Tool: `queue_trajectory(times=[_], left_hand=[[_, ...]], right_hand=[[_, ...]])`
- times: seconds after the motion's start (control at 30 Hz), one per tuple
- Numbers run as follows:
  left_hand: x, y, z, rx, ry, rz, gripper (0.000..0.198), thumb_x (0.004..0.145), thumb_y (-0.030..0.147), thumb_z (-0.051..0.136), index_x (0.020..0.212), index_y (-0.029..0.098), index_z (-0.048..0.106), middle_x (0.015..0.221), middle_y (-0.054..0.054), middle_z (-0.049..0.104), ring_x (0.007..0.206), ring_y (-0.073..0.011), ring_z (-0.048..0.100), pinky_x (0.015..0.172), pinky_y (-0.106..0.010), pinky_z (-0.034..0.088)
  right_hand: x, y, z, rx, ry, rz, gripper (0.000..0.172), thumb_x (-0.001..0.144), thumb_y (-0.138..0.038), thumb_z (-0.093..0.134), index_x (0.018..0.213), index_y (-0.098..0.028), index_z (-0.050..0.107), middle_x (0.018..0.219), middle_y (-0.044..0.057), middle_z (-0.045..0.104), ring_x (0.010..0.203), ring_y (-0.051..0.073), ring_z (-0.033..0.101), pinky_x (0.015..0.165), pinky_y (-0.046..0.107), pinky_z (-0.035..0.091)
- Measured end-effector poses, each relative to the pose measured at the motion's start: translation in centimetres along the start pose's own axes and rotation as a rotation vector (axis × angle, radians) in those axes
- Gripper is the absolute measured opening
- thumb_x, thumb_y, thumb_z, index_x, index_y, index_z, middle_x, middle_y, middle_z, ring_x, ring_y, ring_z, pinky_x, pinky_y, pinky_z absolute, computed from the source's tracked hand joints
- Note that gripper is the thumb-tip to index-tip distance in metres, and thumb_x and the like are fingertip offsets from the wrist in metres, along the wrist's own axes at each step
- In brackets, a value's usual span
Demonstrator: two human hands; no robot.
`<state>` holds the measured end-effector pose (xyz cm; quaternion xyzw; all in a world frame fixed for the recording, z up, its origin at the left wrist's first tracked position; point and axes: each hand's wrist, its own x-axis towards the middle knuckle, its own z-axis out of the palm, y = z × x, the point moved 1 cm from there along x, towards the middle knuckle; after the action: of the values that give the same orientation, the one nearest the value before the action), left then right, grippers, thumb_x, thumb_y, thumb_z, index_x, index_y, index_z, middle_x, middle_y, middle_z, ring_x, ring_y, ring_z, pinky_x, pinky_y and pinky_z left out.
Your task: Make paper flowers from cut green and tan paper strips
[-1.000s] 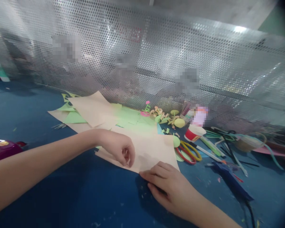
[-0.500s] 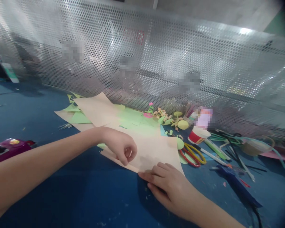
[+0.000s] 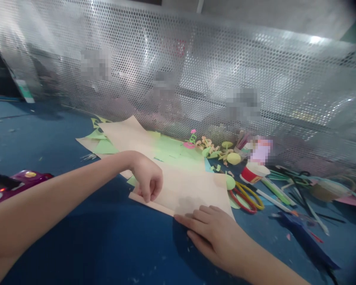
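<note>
A large pale peach sheet of paper point(image 3: 172, 190) lies before me, its near edge folded into a narrow strip. My left hand point(image 3: 148, 178) is curled closed, with its fingertips down at the fold toward the left end. Nothing shows in its fingers. My right hand point(image 3: 212, 235) lies with fingers stretched out over the near right part of the sheet, its index fingertip on the folded strip. Beyond the sheet are green paper point(image 3: 169, 146) and another peach sheet point(image 3: 121, 132).
Scissors point(image 3: 249, 198) with red and yellow handles, a paper cup point(image 3: 253, 172) and a blue glue gun point(image 3: 307, 237) lie to the right. Paper flowers point(image 3: 218, 148) stand near the perforated metal screen point(image 3: 130, 59). A purple device point(image 3: 20, 182) is at left.
My left hand has slid left along the folded edge and come down closer to it. My right hand has stayed in place on the paper. The view has shifted slightly.
</note>
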<state>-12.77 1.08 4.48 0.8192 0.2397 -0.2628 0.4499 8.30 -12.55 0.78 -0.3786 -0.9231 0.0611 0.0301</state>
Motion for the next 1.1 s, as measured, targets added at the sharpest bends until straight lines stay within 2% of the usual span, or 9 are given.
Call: queue_trajectory(times=[0.27, 0.47, 0.67, 0.87, 1.1], left_hand=[[-0.8, -1.7, -0.6, -0.008, -0.072, -0.049, 0.016, 0.061, 0.027, 0.068, 0.073, 0.018, 0.064, 0.06, -0.001, 0.061, 0.056, -0.0134, 0.057, 0.053, -0.022, 0.046], [-0.8, -1.2, -0.3, -0.011, -0.034, -0.099, 0.008, 0.058, 0.022, 0.067, 0.064, 0.018, 0.062, 0.058, -0.001, 0.061, 0.055, -0.014, 0.056, 0.053, -0.024, 0.045], [-0.8, -0.8, -0.2, 0.037, -0.037, -0.136, 0.007, 0.057, 0.021, 0.066, 0.061, 0.017, 0.061, 0.058, -0.002, 0.061, 0.055, -0.0152, 0.057, 0.054, -0.025, 0.045], [-0.8, 0.4, 0.7, 0.164, 0.105, -0.25, 0.007, 0.054, 0.012, 0.063, 0.051, 0.016, 0.057, 0.051, -0.003, 0.059, 0.052, -0.0186, 0.057, 0.051, -0.028, 0.044], [-0.7, 1.8, 1.7, 0.399, 0.219, -0.321, 0.009, 0.053, 0.008, 0.063, 0.053, 0.016, 0.06, 0.048, -0.003, 0.057, 0.047, -0.0173, 0.053, 0.051, -0.029, 0.042]], right_hand=[[1.1, -1.1, -0.1, -0.05, 0.039, -0.085, 0.032, 0.088, -0.022, 0.034, 0.116, -0.018, 0.05, 0.091, 0.007, 0.06, 0.083, 0.017, 0.051, 0.072, 0.03, 0.04], [1.5, -1.1, 0.0, 0.002, 0.069, -0.131, 0.038, 0.088, -0.025, 0.035, 0.125, -0.018, 0.043, 0.095, 0.008, 0.061, 0.084, 0.018, 0.052, 0.073, 0.031, 0.042], [1.9, -1.1, -0.1, 0.119, 0.081, -0.133, 0.035, 0.087, -0.02, 0.036, 0.12, -0.019, 0.048, 0.095, 0.008, 0.06, 0.083, 0.018, 0.05, 0.074, 0.031, 0.042], [2.2, -0.7, -0.4, 0.277, 0.08, -0.076, 0.033, 0.088, -0.019, 0.036, 0.116, -0.022, 0.052, 0.087, 0.006, 0.059, 0.083, 0.016, 0.05, 0.075, 0.029, 0.04], [3.2, -1.2, -0.6, 0.213, 0.042, -0.115, 0.036, 0.089, -0.021, 0.033, 0.122, -0.022, 0.047, 0.093, 0.006, 0.061, 0.082, 0.016, 0.05, 0.072, 0.028, 0.039]])
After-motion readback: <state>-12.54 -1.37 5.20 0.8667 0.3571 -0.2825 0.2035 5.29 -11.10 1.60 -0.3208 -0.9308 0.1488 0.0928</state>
